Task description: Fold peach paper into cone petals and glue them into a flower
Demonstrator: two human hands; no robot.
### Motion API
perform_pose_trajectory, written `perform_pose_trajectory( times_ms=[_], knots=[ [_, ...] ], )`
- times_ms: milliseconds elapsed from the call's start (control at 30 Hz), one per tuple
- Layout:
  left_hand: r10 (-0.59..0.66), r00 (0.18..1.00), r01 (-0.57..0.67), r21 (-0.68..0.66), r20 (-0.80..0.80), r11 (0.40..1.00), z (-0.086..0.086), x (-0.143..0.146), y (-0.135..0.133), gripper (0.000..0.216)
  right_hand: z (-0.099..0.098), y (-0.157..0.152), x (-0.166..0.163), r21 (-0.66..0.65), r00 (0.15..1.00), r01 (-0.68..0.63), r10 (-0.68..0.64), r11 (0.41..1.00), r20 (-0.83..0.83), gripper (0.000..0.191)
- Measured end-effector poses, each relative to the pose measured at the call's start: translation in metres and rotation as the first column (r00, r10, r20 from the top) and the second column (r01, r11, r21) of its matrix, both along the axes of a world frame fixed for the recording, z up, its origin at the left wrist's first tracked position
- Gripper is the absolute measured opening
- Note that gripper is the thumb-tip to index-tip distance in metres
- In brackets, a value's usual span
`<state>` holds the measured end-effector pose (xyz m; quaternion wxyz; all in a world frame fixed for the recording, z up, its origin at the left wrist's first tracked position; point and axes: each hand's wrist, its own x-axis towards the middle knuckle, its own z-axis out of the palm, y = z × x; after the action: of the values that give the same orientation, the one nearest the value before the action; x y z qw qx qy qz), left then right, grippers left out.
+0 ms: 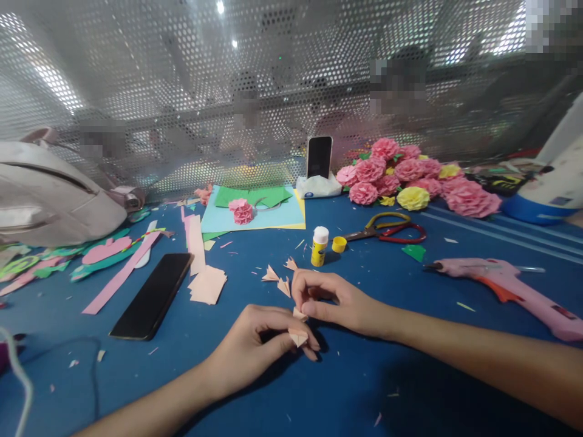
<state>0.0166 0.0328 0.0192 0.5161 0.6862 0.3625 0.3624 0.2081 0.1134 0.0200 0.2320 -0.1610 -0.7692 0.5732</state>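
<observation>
My left hand [266, 337] pinches a small folded piece of peach paper [298, 337] between thumb and fingers. Just above it, my right hand [334, 297] has its thumb and fingertips closed on another small peach paper piece [299, 314]. Several folded peach shapes with pointed tips, one of them a folded paper piece [270, 274], lie beyond my fingers. A stack of peach paper squares [208, 285] rests left of my hands. Behind my right hand stands an uncapped glue stick [319, 247], its yellow cap [339, 244] beside it.
Scissors [382, 229] and a pink glue gun [505, 285] lie to the right. Pink and yellow paper flowers [396, 173] are heaped behind them. On the left are a black phone [152, 297] and a pale bag [59, 194]. Another phone [319, 156] leans upright at the back.
</observation>
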Motion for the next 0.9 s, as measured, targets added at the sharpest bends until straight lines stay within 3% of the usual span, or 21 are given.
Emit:
perform_pose_trajectory(
  times_ms=[300,433,633,900],
  knots=[
    [0.001,1.0,-0.001,0.002,-0.016,1.0,-0.001,0.0,-0.003,0.028,-0.001,0.003,0.0,-0.022,0.999,-0.054,0.054,0.998,0.004,0.027],
    [0.016,1.0,-0.016,0.024,-0.026,1.0,-0.001,0.001,-0.002,0.027,0.0,0.001,-0.001,0.008,0.999,0.017,-0.017,1.0,0.034,0.025],
    [0.068,0.991,-0.047,0.177,-0.113,0.983,-0.004,0.0,-0.002,0.025,0.0,-0.008,-0.002,0.263,0.962,0.254,-0.27,0.931,0.027,0.017],
    [0.111,0.976,-0.046,0.322,-0.186,0.946,-0.011,0.0,-0.005,0.021,0.0,-0.016,-0.003,0.516,0.938,0.326,-0.34,0.792,-0.07,0.01]
  ],
)
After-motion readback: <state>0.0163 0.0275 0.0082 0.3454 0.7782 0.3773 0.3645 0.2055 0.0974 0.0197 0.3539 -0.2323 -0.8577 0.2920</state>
